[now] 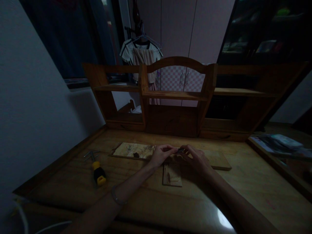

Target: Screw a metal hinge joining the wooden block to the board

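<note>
A wooden hutch stands facing you; behind it you see a hanging T-shirt, a pinkish wardrobe and, dimly, perhaps a blue curtain.

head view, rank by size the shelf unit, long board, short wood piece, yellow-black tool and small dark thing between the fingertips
1. Shelf unit
2. Long board
3. Short wood piece and yellow-black tool: too close to rank
4. Small dark thing, partly hidden

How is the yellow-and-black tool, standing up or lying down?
Lying down: the tool stretches lengthwise along the desk, out beyond the left hand, its handle end nearer the camera.
</note>
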Demonstrator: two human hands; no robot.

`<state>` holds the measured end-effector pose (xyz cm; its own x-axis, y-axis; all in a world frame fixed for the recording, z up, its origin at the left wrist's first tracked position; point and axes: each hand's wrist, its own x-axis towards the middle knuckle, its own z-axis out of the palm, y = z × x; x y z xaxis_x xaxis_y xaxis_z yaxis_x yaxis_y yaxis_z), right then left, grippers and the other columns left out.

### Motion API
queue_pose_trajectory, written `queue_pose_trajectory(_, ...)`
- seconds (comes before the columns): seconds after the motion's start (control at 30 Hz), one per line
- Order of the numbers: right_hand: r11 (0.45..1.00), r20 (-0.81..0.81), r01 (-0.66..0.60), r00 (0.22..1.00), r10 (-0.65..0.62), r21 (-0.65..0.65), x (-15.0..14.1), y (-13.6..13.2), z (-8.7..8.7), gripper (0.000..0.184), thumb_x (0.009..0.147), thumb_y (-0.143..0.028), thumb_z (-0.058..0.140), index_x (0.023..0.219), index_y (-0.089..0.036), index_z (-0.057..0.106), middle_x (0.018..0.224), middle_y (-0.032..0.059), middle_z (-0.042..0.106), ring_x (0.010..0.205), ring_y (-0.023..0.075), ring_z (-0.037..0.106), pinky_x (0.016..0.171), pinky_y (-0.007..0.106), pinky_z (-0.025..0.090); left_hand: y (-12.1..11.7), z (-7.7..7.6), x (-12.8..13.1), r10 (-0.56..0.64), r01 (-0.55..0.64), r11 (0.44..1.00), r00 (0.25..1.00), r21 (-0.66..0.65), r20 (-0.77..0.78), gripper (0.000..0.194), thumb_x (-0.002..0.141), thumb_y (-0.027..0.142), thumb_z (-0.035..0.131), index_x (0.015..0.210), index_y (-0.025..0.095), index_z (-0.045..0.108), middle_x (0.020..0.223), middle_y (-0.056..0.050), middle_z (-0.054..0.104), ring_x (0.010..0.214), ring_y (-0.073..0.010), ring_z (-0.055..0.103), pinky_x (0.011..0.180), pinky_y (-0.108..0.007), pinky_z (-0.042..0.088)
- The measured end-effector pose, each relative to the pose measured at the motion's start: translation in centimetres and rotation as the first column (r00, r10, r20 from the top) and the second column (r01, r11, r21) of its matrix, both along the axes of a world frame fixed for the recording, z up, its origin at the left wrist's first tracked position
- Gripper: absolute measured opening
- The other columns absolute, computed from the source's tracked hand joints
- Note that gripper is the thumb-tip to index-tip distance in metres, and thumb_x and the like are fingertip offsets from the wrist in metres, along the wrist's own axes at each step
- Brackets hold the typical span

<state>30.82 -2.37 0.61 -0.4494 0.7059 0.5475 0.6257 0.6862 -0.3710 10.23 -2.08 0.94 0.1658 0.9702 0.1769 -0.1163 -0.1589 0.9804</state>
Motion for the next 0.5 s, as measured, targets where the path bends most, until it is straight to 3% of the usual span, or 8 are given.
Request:
queue_pose_trajectory(0.27, 1.0, -0.061, -0.001, 0.998, 0.003, 0.026, 0.52, -0.14, 0.08, 0.018, 0.095, -0.031, 0.054, 0.112, -0.025, 0.055, 0.096, 0.0029, 0.068, 0.08, 0.0158, 0.066, 0.071, 0.028, 0.051, -0.44, -0.14, 0.14, -0.088, 0.09, 0.995, 0.994, -0.04, 0.061, 0.03, 0.072, 0.037, 0.079, 0.091, 0.014, 0.077, 0.095, -0.009, 0.076, 0.09, -0.0216, 0.07, 0.089, -0.032, 0.05)
queue_pose_trajectory(0.5, 0.999, -0.044, 0.015, 0.999, -0.013, 0.039, 0.54, -0.4, 0.44, 0.019, 0.096, -0.033, 0.052, 0.113, -0.025, 0.057, 0.102, 0.0038, 0.068, 0.082, 0.0164, 0.066, 0.073, 0.029, 0.05, -0.51, 0.02, -0.03, -0.119, 0.119, 0.993, 0.993, 0.016, 0.021, 0.034, 0.072, 0.036, 0.079, 0.098, 0.015, 0.076, 0.105, -0.01, 0.075, 0.101, -0.0241, 0.068, 0.094, -0.034, 0.05)
